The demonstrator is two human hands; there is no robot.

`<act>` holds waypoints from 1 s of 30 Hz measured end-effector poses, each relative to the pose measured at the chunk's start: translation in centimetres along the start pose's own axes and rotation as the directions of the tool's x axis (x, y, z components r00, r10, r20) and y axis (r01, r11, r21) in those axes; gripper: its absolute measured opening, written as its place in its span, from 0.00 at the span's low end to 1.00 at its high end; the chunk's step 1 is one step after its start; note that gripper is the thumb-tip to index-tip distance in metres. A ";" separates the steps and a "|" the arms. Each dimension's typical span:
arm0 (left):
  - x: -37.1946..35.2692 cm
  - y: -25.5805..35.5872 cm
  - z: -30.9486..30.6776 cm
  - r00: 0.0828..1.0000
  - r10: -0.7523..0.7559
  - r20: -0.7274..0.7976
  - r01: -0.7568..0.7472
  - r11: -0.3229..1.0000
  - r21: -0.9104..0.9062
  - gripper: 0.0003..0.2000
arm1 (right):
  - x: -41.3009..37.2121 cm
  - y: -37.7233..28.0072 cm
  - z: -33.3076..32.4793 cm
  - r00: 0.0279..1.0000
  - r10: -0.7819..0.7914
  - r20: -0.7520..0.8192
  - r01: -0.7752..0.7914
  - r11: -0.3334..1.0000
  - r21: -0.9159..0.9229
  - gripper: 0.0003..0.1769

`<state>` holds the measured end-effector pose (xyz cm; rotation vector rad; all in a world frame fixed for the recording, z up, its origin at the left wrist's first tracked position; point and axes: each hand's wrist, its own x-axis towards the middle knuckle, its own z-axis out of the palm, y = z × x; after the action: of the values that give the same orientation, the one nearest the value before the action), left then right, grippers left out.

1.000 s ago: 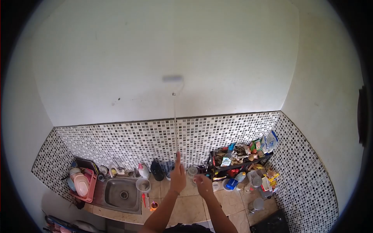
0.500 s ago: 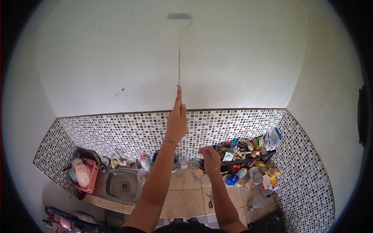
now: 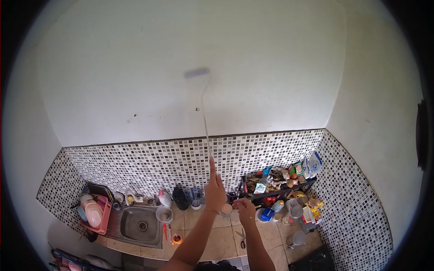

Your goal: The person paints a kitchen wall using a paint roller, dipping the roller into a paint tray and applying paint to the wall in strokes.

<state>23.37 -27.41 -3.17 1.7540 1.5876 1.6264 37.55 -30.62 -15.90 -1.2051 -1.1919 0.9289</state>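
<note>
My left hand (image 3: 215, 192) is closed round the handle of a paint roller, its index finger stretched along the handle. The roller's thin metal rod (image 3: 204, 118) runs up the wall to a grey roller head (image 3: 196, 72), blurred by motion, at the pale wall (image 3: 271, 77). My right hand (image 3: 245, 209) hovers above the counter, fingers loosely bent and nothing visible in them. Below it lie scissors (image 3: 242, 239) on the tiled counter (image 3: 217, 239). A jar with a pinkish top (image 3: 226, 209) stands between the two hands.
A steel sink (image 3: 140, 224) is at the left, beside a pink dish rack (image 3: 105, 217). Bottles, a white tub (image 3: 164, 215) and an orange item (image 3: 176, 239) stand near it. A cluttered black shelf (image 3: 280, 187) is at the right. Mosaic tiles (image 3: 149, 158) line the lower wall.
The roller has come down the wall and a little left, its rod now tilted. My left hand has dropped with it. My right hand is lower, and the view has shifted slightly.
</note>
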 end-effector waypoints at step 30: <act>10.7 1.5 -7.8 0.990 0.138 -0.010 -0.135 0.980 0.147 0.31 | 0.0 -1.5 2.1 0.964 0.235 0.123 -0.253 0.952 0.171 0.08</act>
<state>15.23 -22.77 6.26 1.9662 1.6668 1.6291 35.35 -30.46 -14.48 -1.1824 -1.0231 1.2717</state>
